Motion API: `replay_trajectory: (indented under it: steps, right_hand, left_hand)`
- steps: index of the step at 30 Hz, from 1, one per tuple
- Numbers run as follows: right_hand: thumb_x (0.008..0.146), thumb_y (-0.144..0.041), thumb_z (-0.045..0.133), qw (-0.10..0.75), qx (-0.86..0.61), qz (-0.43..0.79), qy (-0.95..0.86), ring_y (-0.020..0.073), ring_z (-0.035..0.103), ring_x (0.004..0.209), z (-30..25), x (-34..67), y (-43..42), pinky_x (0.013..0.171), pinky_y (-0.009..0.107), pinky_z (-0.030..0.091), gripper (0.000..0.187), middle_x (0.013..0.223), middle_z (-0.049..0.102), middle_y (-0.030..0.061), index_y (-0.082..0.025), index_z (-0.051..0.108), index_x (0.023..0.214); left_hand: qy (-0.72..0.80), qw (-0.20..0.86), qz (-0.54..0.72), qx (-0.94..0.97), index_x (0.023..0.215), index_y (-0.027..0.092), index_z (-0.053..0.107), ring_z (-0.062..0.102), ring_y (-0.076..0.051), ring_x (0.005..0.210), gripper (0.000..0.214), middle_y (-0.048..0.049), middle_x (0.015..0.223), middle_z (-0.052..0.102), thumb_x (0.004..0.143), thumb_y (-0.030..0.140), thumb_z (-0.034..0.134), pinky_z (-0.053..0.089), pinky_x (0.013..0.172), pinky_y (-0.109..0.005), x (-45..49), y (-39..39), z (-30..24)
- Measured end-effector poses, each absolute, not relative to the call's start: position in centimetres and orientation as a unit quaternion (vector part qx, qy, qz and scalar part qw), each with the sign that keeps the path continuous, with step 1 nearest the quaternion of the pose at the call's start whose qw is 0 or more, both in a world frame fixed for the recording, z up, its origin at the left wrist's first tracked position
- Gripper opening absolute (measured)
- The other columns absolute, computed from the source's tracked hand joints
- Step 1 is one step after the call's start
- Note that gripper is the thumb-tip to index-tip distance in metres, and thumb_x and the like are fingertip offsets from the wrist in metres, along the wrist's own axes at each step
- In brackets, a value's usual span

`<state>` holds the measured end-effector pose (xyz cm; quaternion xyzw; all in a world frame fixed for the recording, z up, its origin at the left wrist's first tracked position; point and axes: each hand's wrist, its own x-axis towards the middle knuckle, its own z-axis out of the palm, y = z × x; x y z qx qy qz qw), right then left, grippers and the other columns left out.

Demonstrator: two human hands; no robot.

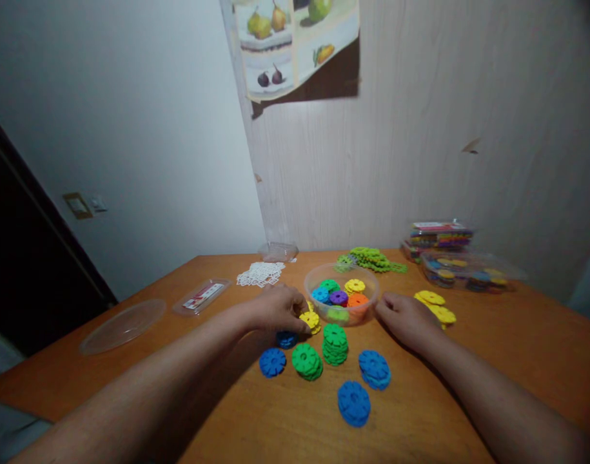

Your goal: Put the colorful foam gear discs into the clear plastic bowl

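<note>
My left hand (282, 310) is pinched around a small stack of yellow notched plastic discs (309, 320), just left of a clear round tub (308, 301). Inside the tub lie green, light blue, purple, orange and yellow discs. My right hand (405, 317) rests as a loose fist on the table at the tub's right side, with nothing visible in it. In front of the tub stand two green disc stacks (334, 345). Blue disc stacks (354, 403) are nearer to me, and dark blue discs (287, 339) sit partly under my left hand.
Yellow discs (436, 307) lie right of my right hand. Farther back are a green pile (372, 259), white lattice pieces (260, 274) and clear boxes of discs (462, 270). A round lid (123, 327) and a labelled rectangular lid (202, 297) lie at the left.
</note>
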<state>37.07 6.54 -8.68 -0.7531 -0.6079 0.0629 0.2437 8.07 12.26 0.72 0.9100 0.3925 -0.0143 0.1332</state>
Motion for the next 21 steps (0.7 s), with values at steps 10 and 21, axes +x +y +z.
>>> replay_trajectory:
  steps: [10, 21]
  right_hand:
    - [0.091, -0.045, 0.044, 0.242, -0.757, 0.059, -0.604, 0.0164, 0.054, 0.065, -8.52, 37.03, 6.44, 0.054, 0.028, 0.021, 0.034, 0.07, 0.065, 0.0028, -0.022, 0.054, 0.068]
    - [0.092, -0.045, 0.044, 0.244, -0.751, 0.062, -0.61, 0.0165, 0.055, 0.065, -8.55, 37.09, 6.5, 0.054, 0.028, 0.022, 0.035, 0.07, 0.065, 0.0029, -0.022, 0.054, 0.067]
  left_hand:
    - [0.388, 0.039, 0.001, 0.921, 0.089, 0.02, 0.075, 0.061, -0.022, 0.085, 0.031, -0.005, 0.089, 0.073, 0.072, 0.045, 0.07, 0.041, 0.077, -0.033, 8.36, 11.69, 0.97]
    - [0.401, 0.094, -0.008, 0.911, 0.101, 0.023, 0.072, 0.061, -0.022, 0.088, 0.044, -0.0032, 0.093, 0.072, 0.067, 0.05, 0.077, 0.042, 0.079, -0.033, 8.27, 11.67, 0.79]
